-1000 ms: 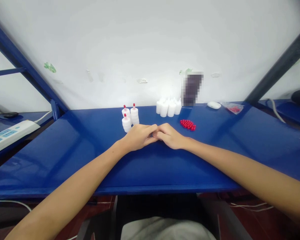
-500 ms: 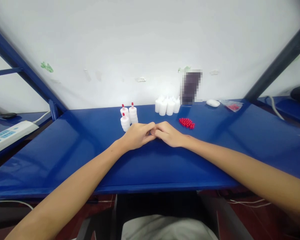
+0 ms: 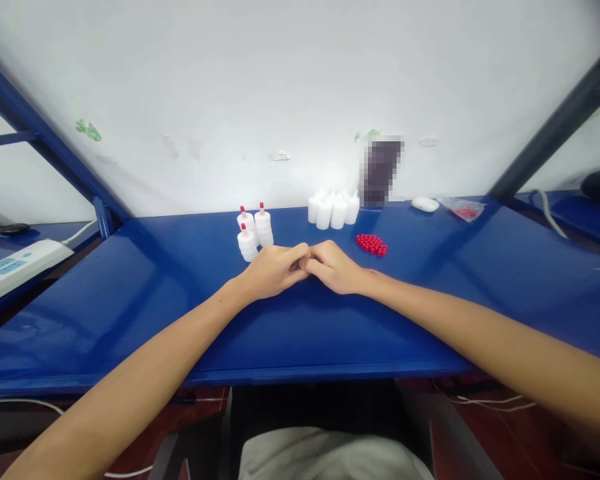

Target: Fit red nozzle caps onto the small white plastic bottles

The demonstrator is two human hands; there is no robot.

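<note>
White wall (image 3: 230,73), green patch (image 3: 88,129) at left; glossy blue table (image 3: 130,287); dark red floor (image 3: 510,433) below.

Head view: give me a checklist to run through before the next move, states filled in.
1. Left hand and right hand apart: not ok, their fingers meet.
2. Hands holding nothing: cannot tell, the fingers hide what may be between them.
3. Red-tipped bottles upright: ok, all three.
4. White bottles without red tips upright: ok, clustered near the wall.
5. Loose red caps grouped: ok.
6. Plastic bag sealed: cannot tell.
</note>
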